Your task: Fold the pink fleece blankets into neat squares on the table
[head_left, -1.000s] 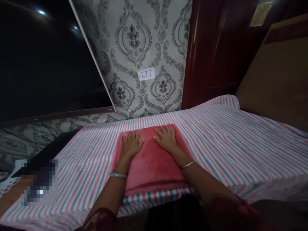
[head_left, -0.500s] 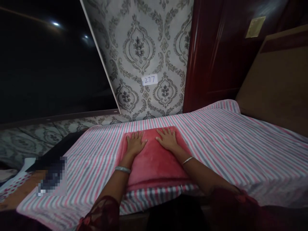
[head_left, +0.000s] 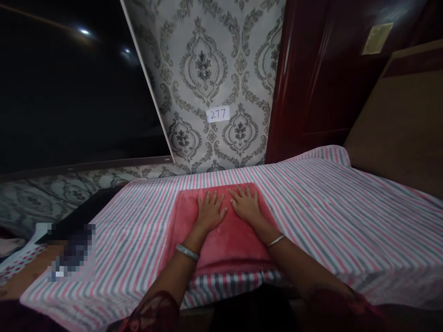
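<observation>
A plush, pinkish-red folded cloth (head_left: 228,244) lies flat on a striped cover (head_left: 332,207); whether it is a blanket or a cushion cover I cannot tell. My left hand (head_left: 210,212) rests palm down on its upper middle, fingers spread. Close beside it, my right hand (head_left: 245,205) lies flat near the cloth's far right part, fingers also apart. Neither hand grips anything. A thick fold runs along the cloth's near edge.
Behind the striped cover rises a patterned wall with a paper label (head_left: 218,114) reading 277. A large dark screen (head_left: 76,92) stands at left. To the right are a dark red wooden panel (head_left: 311,83) and a brown board (head_left: 404,115). A blurred patch covers something at lower left.
My left hand has slid right across the cloth, toward my right hand. My right hand stays near the far right part. The view has shifted slightly.
</observation>
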The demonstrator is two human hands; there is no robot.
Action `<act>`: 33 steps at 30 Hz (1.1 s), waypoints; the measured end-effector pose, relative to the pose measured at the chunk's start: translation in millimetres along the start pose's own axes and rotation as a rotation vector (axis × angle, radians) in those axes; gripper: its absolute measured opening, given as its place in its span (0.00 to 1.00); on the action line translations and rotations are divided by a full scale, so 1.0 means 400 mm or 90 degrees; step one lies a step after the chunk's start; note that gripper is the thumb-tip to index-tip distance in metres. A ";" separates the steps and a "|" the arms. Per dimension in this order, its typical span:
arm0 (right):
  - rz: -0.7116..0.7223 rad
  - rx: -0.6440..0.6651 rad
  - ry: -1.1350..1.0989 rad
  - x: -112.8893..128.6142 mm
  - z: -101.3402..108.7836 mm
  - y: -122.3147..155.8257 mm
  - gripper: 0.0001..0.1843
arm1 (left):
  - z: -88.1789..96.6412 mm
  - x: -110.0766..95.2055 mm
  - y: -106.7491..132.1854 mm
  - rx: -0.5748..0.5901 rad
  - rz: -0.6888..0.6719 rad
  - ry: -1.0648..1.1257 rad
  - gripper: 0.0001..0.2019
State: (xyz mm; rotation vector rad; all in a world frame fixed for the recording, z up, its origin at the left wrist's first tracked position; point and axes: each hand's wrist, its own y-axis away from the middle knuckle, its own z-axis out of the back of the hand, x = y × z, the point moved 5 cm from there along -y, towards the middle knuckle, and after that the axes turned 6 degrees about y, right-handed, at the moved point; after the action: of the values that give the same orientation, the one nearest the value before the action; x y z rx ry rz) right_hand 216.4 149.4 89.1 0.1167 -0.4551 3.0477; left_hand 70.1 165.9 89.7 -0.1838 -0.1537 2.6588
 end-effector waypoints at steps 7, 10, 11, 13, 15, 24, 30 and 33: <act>-0.002 -0.018 -0.006 0.001 0.007 0.001 0.28 | 0.039 -0.010 0.015 0.010 -0.012 -0.012 0.31; 0.002 -0.019 -0.002 0.001 0.004 0.001 0.28 | 0.065 0.043 0.020 0.018 0.005 -0.032 0.31; 0.004 -0.017 0.000 0.001 0.002 0.000 0.28 | 0.074 0.074 0.022 0.014 0.031 -0.045 0.31; 0.003 -0.011 0.001 0.002 -0.001 -0.001 0.29 | 0.087 0.147 0.029 0.003 0.115 -0.051 0.31; 0.000 -0.003 -0.001 0.002 -0.004 0.000 0.29 | 0.088 0.215 0.041 -0.002 0.209 -0.016 0.32; 0.003 0.096 -0.031 0.021 0.056 -0.039 0.29 | 0.136 0.234 -0.010 0.006 0.269 -0.038 0.33; 0.111 0.057 -0.072 0.122 0.070 -0.106 0.27 | 0.103 0.161 -0.097 -0.012 0.152 -0.030 0.30; 0.132 0.055 -0.088 0.144 0.016 -0.103 0.26 | 0.060 0.147 -0.097 -0.064 0.104 -0.058 0.29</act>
State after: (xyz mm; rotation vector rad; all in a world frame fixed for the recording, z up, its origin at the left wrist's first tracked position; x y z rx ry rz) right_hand 162.3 189.4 112.0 0.3049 -0.3653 3.2776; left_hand 31.8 225.7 112.7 -0.1124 -0.3136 2.8258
